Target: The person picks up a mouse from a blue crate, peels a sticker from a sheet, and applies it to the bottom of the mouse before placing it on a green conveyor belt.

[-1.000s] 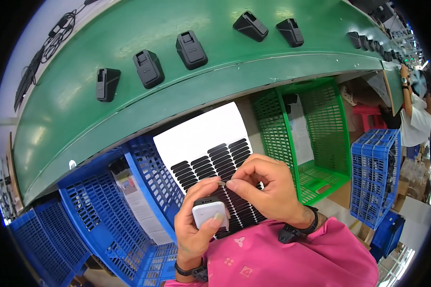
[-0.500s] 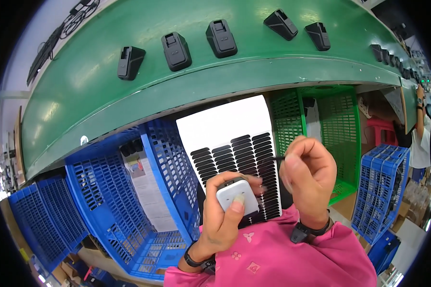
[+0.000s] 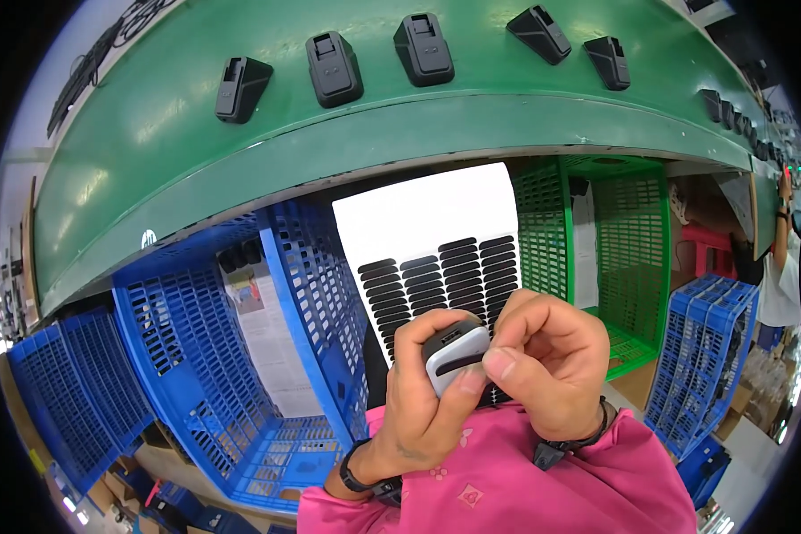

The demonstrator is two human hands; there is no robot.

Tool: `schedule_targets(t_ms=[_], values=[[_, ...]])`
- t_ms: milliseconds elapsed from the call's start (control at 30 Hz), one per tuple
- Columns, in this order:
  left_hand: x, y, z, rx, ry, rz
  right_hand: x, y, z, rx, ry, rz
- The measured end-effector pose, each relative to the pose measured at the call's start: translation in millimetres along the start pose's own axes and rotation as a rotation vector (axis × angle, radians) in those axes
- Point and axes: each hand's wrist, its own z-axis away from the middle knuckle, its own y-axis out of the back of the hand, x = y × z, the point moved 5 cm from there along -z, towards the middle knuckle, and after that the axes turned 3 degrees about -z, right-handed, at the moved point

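Note:
My left hand [image 3: 414, 387] is closed round a small black device with a light grey face [image 3: 440, 379], its end with a port-like slot tilted up. Across the grey face lies a black sticker strip [image 3: 459, 360] with rounded ends. The thumb and forefinger of my right hand [image 3: 556, 369] pinch at the strip's right end, against the device. Below and beyond both hands, a white sheet [image 3: 423, 214] bears columns of similar black strips and slopes from my lap toward the table edge. My fingers hide part of the device's right side.
Several black wedge-shaped devices [image 3: 334, 71] stand on the green table [image 3: 178, 98]. Blue crates [image 3: 311, 334] are at my left and a green crate [image 3: 627, 240] at my right. Farther right are stacked blue crates [image 3: 699, 347], a red stool [image 3: 712, 245] and another person's arm [image 3: 783, 209].
My right hand has moved left and down to the device, bringing the black sticker strip onto its grey face. The left hand has tilted the device so its slotted end shows more.

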Motion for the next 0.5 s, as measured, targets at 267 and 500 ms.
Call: schedule_targets(t_ms=[267,500], values=[[-1.6,1.0,0.0,0.01,-0.039,-0.043,3.4,0.1,-1.0,0.004,0.002,0.028],[-1.2,1.8,0.3,0.018,-0.036,-0.079,2.2,-3.5,-1.8,0.007,-0.009,0.008]])
